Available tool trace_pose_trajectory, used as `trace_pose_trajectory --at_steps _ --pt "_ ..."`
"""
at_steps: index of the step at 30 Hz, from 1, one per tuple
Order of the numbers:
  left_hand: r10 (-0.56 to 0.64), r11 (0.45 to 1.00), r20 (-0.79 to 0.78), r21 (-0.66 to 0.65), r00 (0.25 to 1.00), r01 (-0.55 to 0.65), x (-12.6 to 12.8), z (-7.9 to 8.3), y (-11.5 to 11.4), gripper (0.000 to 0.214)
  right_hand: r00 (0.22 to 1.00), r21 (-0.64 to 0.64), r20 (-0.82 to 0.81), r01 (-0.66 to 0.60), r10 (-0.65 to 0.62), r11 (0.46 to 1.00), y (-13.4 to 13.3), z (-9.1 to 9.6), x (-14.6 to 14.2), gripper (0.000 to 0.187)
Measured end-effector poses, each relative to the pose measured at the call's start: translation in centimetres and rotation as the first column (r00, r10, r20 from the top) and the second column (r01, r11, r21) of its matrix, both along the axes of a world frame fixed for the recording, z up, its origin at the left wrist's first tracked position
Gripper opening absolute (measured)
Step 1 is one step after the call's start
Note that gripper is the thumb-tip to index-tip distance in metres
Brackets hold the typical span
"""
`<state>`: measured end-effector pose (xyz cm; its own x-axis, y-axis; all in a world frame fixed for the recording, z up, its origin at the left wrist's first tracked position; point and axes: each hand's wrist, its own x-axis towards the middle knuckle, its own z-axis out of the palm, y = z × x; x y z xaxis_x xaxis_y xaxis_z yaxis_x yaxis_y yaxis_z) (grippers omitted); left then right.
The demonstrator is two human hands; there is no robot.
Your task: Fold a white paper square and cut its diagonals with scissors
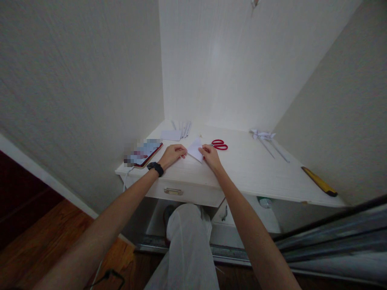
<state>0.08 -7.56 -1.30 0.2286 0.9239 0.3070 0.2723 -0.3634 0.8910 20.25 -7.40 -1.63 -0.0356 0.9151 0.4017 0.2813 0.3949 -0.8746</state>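
Note:
Between my two hands is a piece of white paper (196, 149) folded into a triangle, close to the front edge of the white desk. My left hand (175, 154) pinches its left corner, with a dark watch on that wrist. On the other side, my right hand (211, 157) grips the right edge between thumb and fingers. Just behind the right hand lie scissors with red handles (220, 144); their blades are mostly hidden. Behind the left hand rests a flat white paper piece (171, 135), with several thin paper sticks (186, 129) beside it.
A phone (145, 154) with a cable lies at the desk's left. Paper pinwheels on sticks (263, 136) lie at the back right. A yellow-and-black utility knife (319, 181) is by the right wall. Below the desktop are a drawer (193, 193) and a shelf. Walls enclose three sides.

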Motion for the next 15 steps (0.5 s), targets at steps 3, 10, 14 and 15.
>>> trace_pose_trajectory --at_steps 3,10,14,15 --pt "0.0 1.0 -0.011 0.006 1.0 0.0 -0.03 -0.13 0.09 0.019 1.0 0.014 0.022 -0.003 0.002 1.0 -0.1 0.12 -0.01 0.028" --pt "-0.005 1.0 0.008 0.004 1.0 0.005 -0.03 -0.23 0.22 0.019 0.999 0.027 0.038 0.003 -0.004 1.0 -0.14 0.11 0.09 0.028" --pt "-0.006 1.0 0.038 -0.004 0.999 0.006 -0.01 -0.36 0.37 0.02 0.999 0.042 0.046 -0.005 0.003 0.999 -0.13 0.06 0.17 0.029" --pt "-0.003 1.0 0.034 -0.006 0.999 0.003 0.0 -0.39 0.4 0.02 0.999 0.041 0.048 -0.006 0.004 0.999 -0.12 0.05 0.19 0.029"
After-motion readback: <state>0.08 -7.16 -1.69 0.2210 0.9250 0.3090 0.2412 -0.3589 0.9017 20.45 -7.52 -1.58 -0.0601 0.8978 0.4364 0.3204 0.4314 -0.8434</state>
